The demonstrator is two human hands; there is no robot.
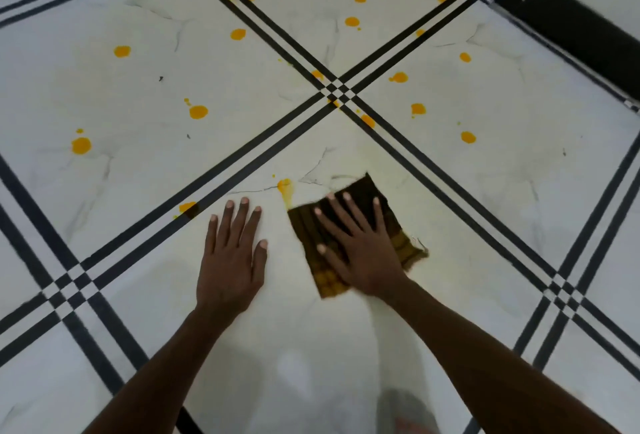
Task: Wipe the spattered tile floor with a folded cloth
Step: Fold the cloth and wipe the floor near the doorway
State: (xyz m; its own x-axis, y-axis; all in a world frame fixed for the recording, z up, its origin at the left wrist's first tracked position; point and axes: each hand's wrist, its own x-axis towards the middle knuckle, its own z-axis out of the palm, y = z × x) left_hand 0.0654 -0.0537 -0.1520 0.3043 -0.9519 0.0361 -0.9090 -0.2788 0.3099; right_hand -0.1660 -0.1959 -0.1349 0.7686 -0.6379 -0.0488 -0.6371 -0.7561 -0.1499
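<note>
Currently the right hand [360, 246] presses flat, fingers [346, 206] spread straight, on the folded brown cloth [308, 225] lying on the white tile floor [104, 87]. Just left, the left hand [230, 253] rests open-palmed on the floor. Orange spatters [198, 112] dot the tiles; one smeared spot [285, 187] touches the cloth's edge.

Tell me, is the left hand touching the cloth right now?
Apart. The head view shows the left hand flat on bare tile floor, with a clear strip of tile between it and the cloth under the right hand.
</note>
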